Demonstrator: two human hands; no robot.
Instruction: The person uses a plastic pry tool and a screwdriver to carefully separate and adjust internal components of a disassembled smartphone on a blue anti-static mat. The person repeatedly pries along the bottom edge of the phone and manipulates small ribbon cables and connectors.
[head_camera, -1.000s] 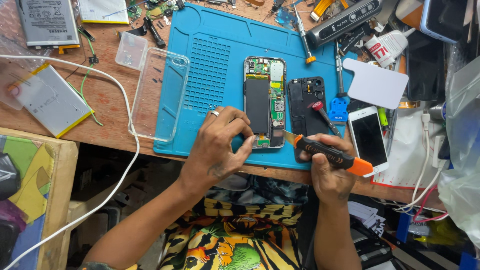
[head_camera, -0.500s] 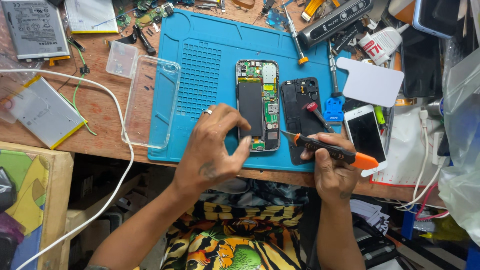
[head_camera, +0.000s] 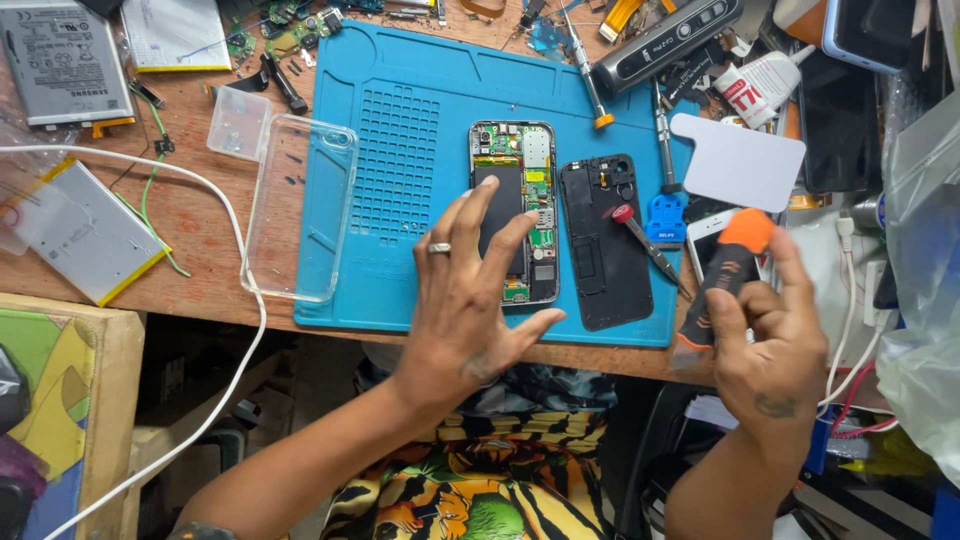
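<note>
Right now the left hand (head_camera: 470, 300) is spread wide, its grip fully open, fingers fanned over the lower half of the opened phone (head_camera: 514, 210); the fingertips look to rest on the dark battery area, though I cannot tell how firmly they press. That phone lies face down on the blue mat (head_camera: 400, 130), its circuit board showing beyond the fingers. Just to the right of that hand sits the black back cover (head_camera: 600, 245), with a small red-handled screwdriver (head_camera: 645, 245) lying across its edge. The right hand (head_camera: 770, 340) is closed around a black and orange tool (head_camera: 725, 275), held upright off the bench (head_camera: 200, 220), orange cap uppermost. Further left of the open hand lies a clear phone case (head_camera: 295, 210)
</note>
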